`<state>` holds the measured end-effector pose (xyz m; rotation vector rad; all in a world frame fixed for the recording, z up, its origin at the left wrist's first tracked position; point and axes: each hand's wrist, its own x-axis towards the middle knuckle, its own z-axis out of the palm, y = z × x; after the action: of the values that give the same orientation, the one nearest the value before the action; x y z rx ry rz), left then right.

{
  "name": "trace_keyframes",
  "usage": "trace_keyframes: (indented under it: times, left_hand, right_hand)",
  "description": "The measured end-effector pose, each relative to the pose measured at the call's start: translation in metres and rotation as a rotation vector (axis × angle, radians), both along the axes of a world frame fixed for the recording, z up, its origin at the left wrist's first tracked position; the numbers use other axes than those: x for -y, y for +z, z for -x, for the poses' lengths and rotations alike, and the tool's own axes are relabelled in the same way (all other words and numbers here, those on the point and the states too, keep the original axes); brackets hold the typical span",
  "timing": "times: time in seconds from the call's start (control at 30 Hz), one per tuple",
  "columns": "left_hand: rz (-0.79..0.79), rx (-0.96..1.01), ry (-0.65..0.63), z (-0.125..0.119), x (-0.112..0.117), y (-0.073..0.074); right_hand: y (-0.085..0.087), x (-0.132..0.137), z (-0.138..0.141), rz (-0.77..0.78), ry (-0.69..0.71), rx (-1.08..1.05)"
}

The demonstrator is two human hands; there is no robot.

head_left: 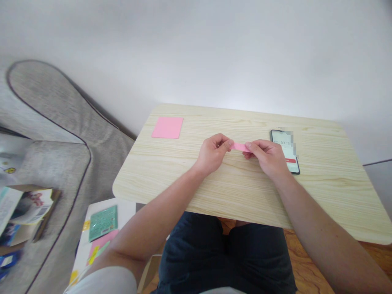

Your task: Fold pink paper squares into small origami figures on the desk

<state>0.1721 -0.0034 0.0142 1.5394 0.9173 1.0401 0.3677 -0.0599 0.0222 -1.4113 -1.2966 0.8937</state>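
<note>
"Grey fabric at far left: sofa. What comes next?"

"Lower left of frame: green packet on a white surface, below the left end of the counter. Probably kept there to be within reach."

"Moving right?"

"Pink square, flat, left of centre, near the counter's back left corner. Well apart from both hands; likely laid there to be out of the forearms' way. One sheet or several: cannot tell."

"State of each grip?"

"Left hand, mid-frame: thumb and fingers pinch the left end of the pink strip. Strip location: just right of centre, over the counter. Right hand: similar pinch at the right end. Two-ended hold presumably keeps so narrow a piece straight and steady. Folded or not: too small to tell."

"Beyond that?"

"Phone, right of centre, face up, partly hidden by the right hand; contact undetermined. Screen digits suggest a timer, placed, I infer, for reading at a glance."
</note>
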Motion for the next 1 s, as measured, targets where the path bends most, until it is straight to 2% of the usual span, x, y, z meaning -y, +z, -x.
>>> trace_keyframes:
  times: [0.3, 0.63, 0.77, 0.93, 1.0]
  left_hand:
    - [0.053, -0.001, 0.009, 0.0, -0.0005, -0.0004]
    - [0.134, 0.181, -0.03, -0.0004, -0.0016, -0.0034]
    - [0.146, 0.201, -0.023, -0.0007, -0.0008, -0.0006]
    - [0.118, 0.187, -0.107, 0.0008, 0.0014, 0.0]
    - [0.105, 0.166, -0.085, 0.0013, 0.0015, -0.0008]
  right_hand:
    - [0.0005, 0.0015, 0.0008, -0.005, -0.011, 0.06]
    - [-0.0021, 0.0002, -0.0003, 0.061, -0.003, -0.016]
    - [-0.0048, -0.0015, -0.0014, 0.083, -0.027, -0.127]
    - [-0.0049, -0.0027, -0.0005, 0.158, 0.006, -0.284]
    - [-0.0035, -0.0024, 0.0008, 0.175, 0.01, -0.305]
